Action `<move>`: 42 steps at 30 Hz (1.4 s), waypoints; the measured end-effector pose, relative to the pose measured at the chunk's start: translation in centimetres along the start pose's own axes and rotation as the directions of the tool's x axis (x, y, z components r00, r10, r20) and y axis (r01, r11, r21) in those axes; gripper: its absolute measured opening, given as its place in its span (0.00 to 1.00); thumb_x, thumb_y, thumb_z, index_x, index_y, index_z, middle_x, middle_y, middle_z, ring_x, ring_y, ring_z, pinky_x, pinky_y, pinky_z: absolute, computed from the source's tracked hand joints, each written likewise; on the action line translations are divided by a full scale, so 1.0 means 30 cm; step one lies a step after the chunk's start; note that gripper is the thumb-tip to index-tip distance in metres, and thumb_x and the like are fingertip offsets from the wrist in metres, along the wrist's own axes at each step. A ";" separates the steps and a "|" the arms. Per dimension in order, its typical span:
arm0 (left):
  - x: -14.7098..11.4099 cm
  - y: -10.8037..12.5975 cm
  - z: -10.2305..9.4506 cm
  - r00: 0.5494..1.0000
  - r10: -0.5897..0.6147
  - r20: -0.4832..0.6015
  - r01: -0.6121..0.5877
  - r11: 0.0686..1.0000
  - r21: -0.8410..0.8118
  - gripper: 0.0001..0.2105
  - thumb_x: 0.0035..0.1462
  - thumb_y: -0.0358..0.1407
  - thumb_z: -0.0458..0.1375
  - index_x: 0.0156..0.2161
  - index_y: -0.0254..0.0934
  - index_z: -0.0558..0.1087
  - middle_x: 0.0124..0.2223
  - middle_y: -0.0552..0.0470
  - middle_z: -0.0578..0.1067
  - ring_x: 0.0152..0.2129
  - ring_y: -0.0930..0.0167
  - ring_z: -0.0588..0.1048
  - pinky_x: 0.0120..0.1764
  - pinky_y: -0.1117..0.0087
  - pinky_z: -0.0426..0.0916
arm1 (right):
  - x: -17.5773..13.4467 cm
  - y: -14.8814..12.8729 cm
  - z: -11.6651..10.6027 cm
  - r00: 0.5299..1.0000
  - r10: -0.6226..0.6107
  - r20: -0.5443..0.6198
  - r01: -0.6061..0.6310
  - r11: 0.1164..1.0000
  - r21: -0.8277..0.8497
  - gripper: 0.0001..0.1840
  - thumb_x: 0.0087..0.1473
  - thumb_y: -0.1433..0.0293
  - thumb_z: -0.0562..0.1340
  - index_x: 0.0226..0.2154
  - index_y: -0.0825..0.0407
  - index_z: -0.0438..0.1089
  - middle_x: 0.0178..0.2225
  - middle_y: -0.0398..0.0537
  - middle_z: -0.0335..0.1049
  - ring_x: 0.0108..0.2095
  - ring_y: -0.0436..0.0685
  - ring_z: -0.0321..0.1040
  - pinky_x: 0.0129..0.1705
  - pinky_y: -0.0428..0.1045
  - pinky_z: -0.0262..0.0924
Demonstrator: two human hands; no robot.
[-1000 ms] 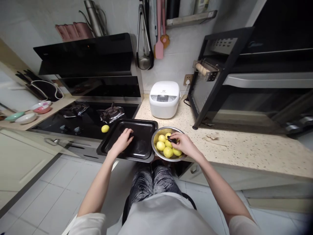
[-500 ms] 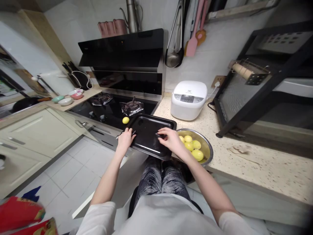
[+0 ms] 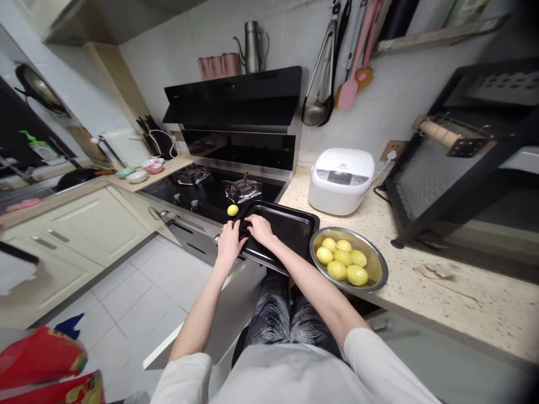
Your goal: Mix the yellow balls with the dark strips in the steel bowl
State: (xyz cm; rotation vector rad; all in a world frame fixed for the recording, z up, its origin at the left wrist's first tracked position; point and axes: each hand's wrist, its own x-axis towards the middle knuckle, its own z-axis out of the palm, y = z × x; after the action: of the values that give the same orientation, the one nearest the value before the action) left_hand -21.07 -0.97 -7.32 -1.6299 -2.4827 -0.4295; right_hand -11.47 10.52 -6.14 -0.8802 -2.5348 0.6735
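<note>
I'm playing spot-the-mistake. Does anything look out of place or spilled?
One yellow fruit sits alone on the stove beside the black tray; odd, because the others are together in the metal bowl. What looks like a crumpled scrap lies on the counter. I see no spill.

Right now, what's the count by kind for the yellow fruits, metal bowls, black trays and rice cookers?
Yellow fruits: 8 visible (7 in the bowl, 1 on the stove)
Metal bowl: 1
Black tray: 1
Rice cooker: 1
Total: 11
</note>
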 end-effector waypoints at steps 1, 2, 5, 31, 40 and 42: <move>0.006 -0.009 0.012 0.998 0.052 -0.023 -0.053 0.997 -0.048 0.31 0.62 0.38 0.64 0.67 0.39 0.61 0.63 0.35 0.69 0.60 0.52 0.71 0.57 0.54 0.72 | 0.000 0.004 0.001 1.000 -0.015 0.004 0.015 1.000 0.001 0.23 0.60 0.79 0.64 0.56 0.47 0.74 0.58 0.51 0.75 0.59 0.61 0.72 0.62 0.56 0.66; 0.015 -0.015 0.024 0.994 0.106 -0.036 -0.109 0.989 -0.100 0.34 0.61 0.38 0.64 0.69 0.38 0.58 0.66 0.34 0.66 0.63 0.52 0.68 0.60 0.53 0.69 | -0.003 0.007 0.000 1.000 -0.029 0.006 0.029 1.000 0.002 0.25 0.60 0.79 0.64 0.58 0.47 0.73 0.59 0.51 0.75 0.59 0.61 0.72 0.62 0.56 0.65; 0.051 -0.020 0.056 0.975 0.223 -0.010 -0.220 0.950 -0.222 0.39 0.62 0.39 0.63 0.73 0.36 0.51 0.72 0.31 0.59 0.70 0.52 0.60 0.66 0.50 0.63 | -0.027 0.017 -0.018 0.999 -0.053 -0.002 0.053 0.999 0.000 0.29 0.60 0.81 0.62 0.62 0.48 0.70 0.63 0.53 0.72 0.60 0.60 0.71 0.62 0.54 0.65; 0.122 0.091 0.137 0.897 0.432 -0.096 -0.440 0.891 -0.107 0.28 0.70 0.41 0.52 0.72 0.35 0.59 0.73 0.33 0.61 0.73 0.51 0.55 0.69 0.42 0.55 | -0.877 0.548 -0.411 0.602 0.778 -0.180 -0.598 0.589 0.544 0.11 0.54 0.62 0.56 0.26 0.50 0.67 0.10 0.42 0.62 0.12 0.55 0.63 0.18 0.46 0.55; -0.037 0.505 0.102 0.886 0.441 -0.141 -0.384 0.530 -0.756 0.31 0.72 0.49 0.51 0.75 0.46 0.50 0.77 0.41 0.50 0.75 0.60 0.51 0.73 0.50 0.50 | -0.641 0.380 -0.533 0.695 0.459 -0.553 -0.566 0.824 -0.027 0.20 0.58 0.68 0.54 0.41 0.55 0.79 0.30 0.55 0.80 0.30 0.60 0.74 0.33 0.49 0.57; -0.024 0.570 0.116 0.904 0.391 -0.171 -0.359 0.482 -0.799 0.35 0.70 0.49 0.55 0.75 0.44 0.49 0.77 0.39 0.49 0.75 0.58 0.49 0.74 0.50 0.48 | -0.570 0.325 -0.525 0.739 0.405 -0.539 -0.560 0.814 -0.156 0.22 0.61 0.69 0.53 0.49 0.55 0.79 0.33 0.56 0.81 0.33 0.60 0.75 0.34 0.49 0.57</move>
State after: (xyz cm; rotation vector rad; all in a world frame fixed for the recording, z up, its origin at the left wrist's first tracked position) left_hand -5.01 5.86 -8.09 -2.4101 -1.8680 -1.6910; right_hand 13.37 11.04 -1.81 -1.6378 -1.9708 0.1362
